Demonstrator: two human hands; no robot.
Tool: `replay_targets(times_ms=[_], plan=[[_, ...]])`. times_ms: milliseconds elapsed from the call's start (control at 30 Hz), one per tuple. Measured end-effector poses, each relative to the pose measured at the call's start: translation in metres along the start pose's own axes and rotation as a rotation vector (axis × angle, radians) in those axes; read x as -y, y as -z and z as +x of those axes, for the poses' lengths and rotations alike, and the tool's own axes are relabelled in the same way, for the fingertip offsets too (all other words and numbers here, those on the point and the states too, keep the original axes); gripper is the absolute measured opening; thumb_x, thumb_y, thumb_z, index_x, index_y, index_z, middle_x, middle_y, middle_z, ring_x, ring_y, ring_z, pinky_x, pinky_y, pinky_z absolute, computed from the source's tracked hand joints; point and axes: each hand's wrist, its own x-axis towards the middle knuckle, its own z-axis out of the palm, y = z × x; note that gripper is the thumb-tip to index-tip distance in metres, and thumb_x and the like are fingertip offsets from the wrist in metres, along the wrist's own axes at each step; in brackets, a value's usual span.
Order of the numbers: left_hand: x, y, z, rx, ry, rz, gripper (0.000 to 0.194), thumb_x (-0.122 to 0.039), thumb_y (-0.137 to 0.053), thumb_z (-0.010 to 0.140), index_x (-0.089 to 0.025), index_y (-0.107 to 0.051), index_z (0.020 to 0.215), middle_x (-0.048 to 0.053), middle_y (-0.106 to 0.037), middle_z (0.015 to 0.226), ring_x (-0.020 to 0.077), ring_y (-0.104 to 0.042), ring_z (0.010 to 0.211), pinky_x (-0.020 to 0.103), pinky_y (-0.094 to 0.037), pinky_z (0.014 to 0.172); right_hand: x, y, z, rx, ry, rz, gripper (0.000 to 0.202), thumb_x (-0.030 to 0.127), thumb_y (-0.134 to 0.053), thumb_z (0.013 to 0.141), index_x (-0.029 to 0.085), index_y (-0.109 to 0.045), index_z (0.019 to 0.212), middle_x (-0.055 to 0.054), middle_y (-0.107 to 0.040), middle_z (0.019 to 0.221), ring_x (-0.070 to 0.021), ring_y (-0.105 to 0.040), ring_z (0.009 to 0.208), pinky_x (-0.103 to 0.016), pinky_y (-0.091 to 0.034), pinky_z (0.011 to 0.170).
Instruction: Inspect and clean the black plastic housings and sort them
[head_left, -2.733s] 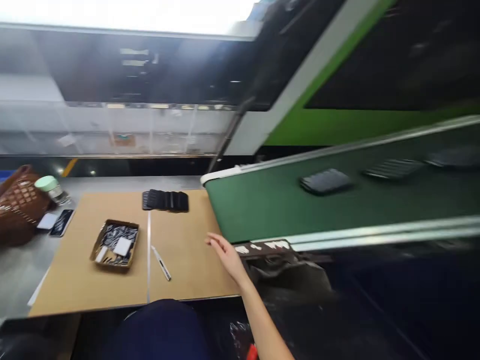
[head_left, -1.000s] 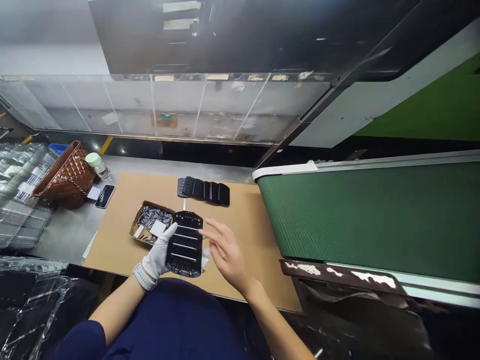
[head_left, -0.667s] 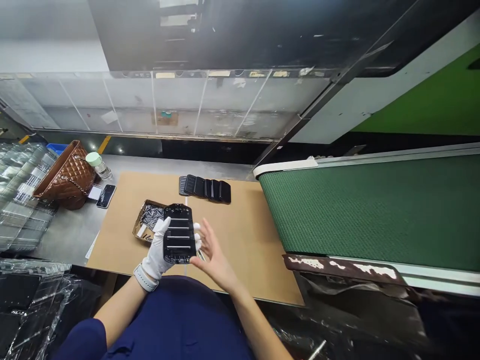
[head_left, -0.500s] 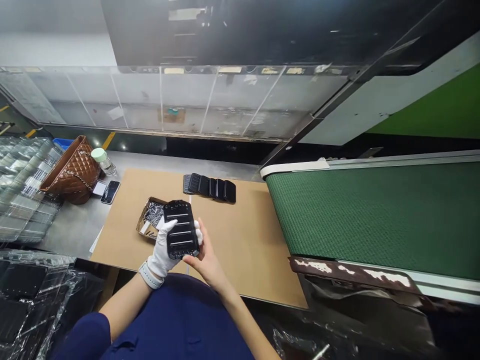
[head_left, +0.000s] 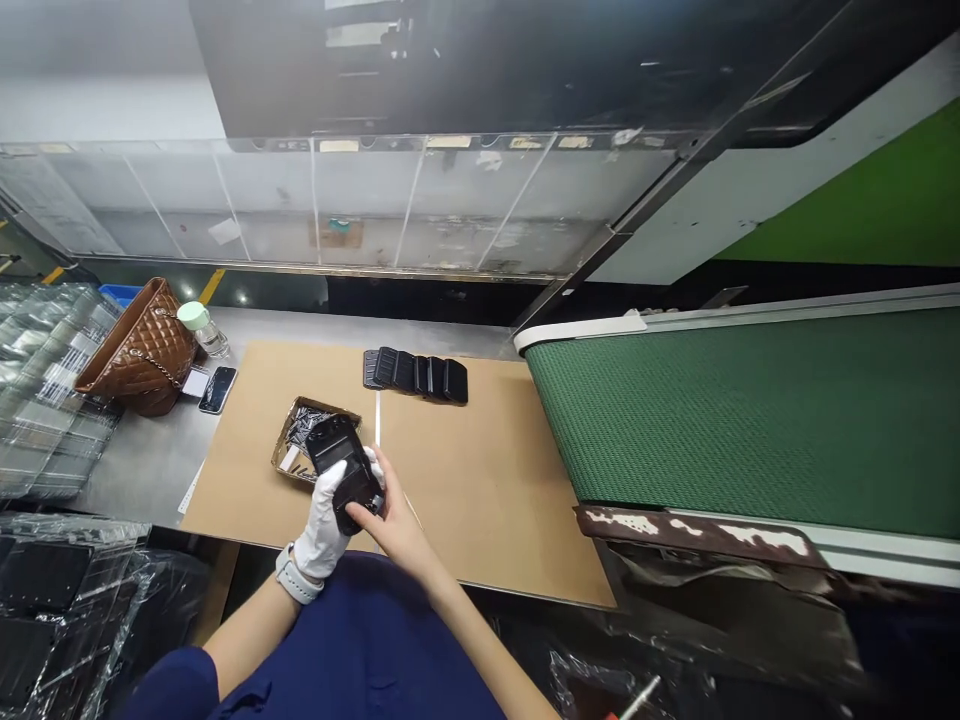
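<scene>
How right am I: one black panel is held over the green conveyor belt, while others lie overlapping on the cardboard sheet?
Not quite: in the head view, the held black panel is over the near side of the cardboard sheet, not the green conveyor belt. The other black panels do overlap on that sheet.

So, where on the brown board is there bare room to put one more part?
The widest bare patch of brown board lies between the right hand, the row of black parts and the green belt. A smaller one is between the phone and that row. It is crowded around the small box, held part and left hand.
</scene>
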Motion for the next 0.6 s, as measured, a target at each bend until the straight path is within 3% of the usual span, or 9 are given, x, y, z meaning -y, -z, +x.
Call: replay_targets(times_ms=[200, 367, 500, 600], plan=[[0.003, 0.001, 0.001, -0.057, -0.108, 0.008, 0.028, -0.038, -0.059, 0.078, -0.02, -0.07, 0.097, 0.006, -0.073, 0.098, 0.0248, -0.064, 0.105, 0.037, -0.047, 0.098, -0.005, -0.013, -0.002, -0.076, 0.158, -0.209, 0.066, 0.042, -0.046, 0.092, 0.024, -0.018, 0.149, -0.01, -0.029, 0.154, -0.0231, -0.025, 0.142, -0.045, -0.028, 0.116], [0.011, -0.003, -0.001, -0.052, -0.163, 0.031, 0.026, -0.036, -0.059, 0.078, -0.021, -0.07, 0.096, 0.008, -0.072, 0.102, 0.0252, -0.061, 0.11, 0.035, -0.046, 0.099, -0.014, -0.009, -0.002, -0.112, 0.236, -0.231, 0.054, 0.035, -0.029, 0.097, 0.023, -0.02, 0.149, -0.009, -0.032, 0.152, -0.021, -0.027, 0.142, -0.043, -0.026, 0.117], [0.008, -0.011, -0.002, -0.1, -0.159, 0.003, 0.025, -0.036, -0.06, 0.076, -0.021, -0.071, 0.092, 0.007, -0.073, 0.099, 0.0247, -0.066, 0.099, 0.036, -0.049, 0.093, -0.013, -0.01, -0.001, -0.139, 0.238, -0.142, 0.051, 0.04, -0.034, 0.096, 0.024, -0.031, 0.144, -0.009, -0.041, 0.147, -0.0215, -0.036, 0.137, -0.043, -0.032, 0.114], [-0.002, -0.015, 0.0, -0.17, -0.24, -0.032, 0.023, -0.037, -0.06, 0.075, -0.021, -0.071, 0.088, 0.004, -0.073, 0.09, 0.0215, -0.068, 0.087, 0.035, -0.052, 0.086, -0.013, -0.013, 0.001, -0.179, 0.155, -0.018, 0.044, 0.05, -0.049, 0.09, 0.026, -0.053, 0.126, -0.011, -0.048, 0.14, -0.024, -0.047, 0.129, -0.043, -0.042, 0.107]])
